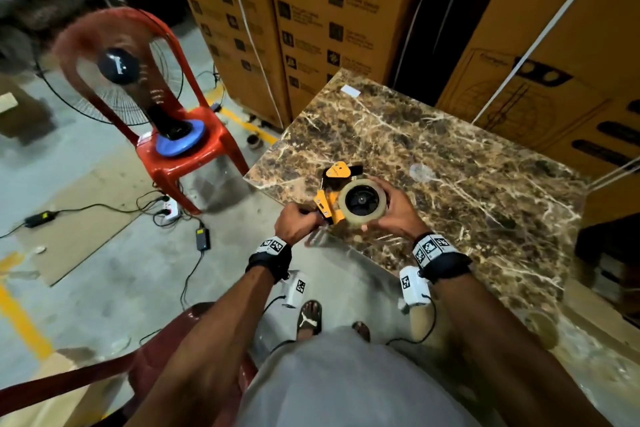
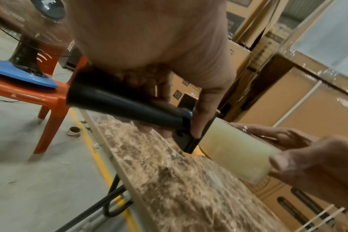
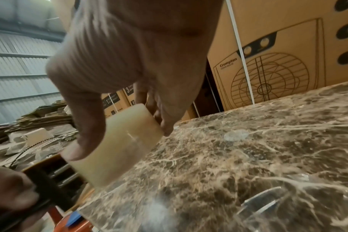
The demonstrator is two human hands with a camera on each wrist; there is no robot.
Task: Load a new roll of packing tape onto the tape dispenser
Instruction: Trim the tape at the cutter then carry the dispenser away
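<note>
A yellow and black tape dispenser (image 1: 333, 193) is held above the near left corner of the marble table (image 1: 467, 184). My left hand (image 1: 298, 224) grips its black handle (image 2: 127, 106), fingers curled round it. A clear, pale roll of packing tape (image 1: 362, 203) sits over the dispenser's black hub. My right hand (image 1: 394, 215) holds the roll by its rim, thumb on the near side and fingers on the far side. The wrist views show the roll's pale outer face (image 2: 234, 150) (image 3: 117, 146) between thumb and fingers.
A red plastic chair (image 1: 180, 135) carrying a running fan (image 1: 117, 66) stands left of the table. Tall cardboard cartons (image 1: 311, 28) crowd behind the table and to its right. Cables and power adapters (image 1: 202, 239) lie on the floor. A dark red chair (image 1: 166, 350) sits beneath me.
</note>
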